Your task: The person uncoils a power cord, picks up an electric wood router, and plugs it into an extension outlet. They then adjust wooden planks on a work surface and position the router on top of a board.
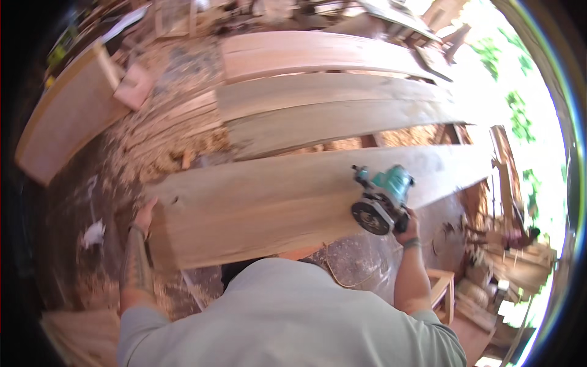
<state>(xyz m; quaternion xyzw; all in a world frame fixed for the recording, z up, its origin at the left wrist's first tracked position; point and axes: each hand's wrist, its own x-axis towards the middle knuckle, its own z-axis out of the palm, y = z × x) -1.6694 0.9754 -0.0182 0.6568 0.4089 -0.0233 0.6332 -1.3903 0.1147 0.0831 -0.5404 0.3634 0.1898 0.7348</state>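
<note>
A wide, pale wooden board [257, 208] lies across in front of me, its left end nearer my body and its right end reaching toward the bright opening. My left hand [145, 215] grips the board's left end from the side, with part of the fingers hidden at the edge. Over the board's right half is a teal and black circular saw [385, 196], its round dark blade side turned toward me. My right hand [408, 227] is closed round the saw's rear handle, just off the board's near edge. Whether the saw's base touches the board I cannot tell.
Beyond lie two greyish planks [330, 116] and a pinker plank [318, 52]. Wood shavings [165, 147] cover the floor at the left. A large panel [73, 116] leans at far left. A cord [333, 269] loops near my body. A wooden stool [443, 290] stands right.
</note>
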